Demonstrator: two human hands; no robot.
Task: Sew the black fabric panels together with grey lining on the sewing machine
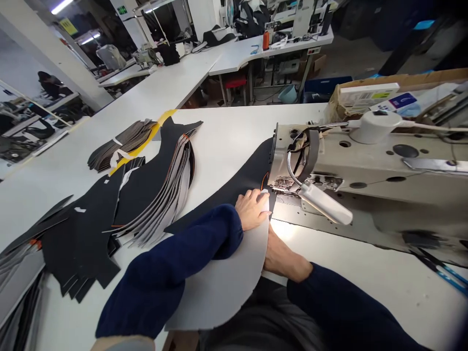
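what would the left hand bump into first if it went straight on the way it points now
Most likely the needle end of the sewing machine, just beyond the left hand, though exact depth and height are hard to judge here.

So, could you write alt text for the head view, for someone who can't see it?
A person's left hand rests on a grey piece beside a sewing machine, with the right hand at the piece's edge. Bundles of dark and grey pieces lie to the left on the white table.
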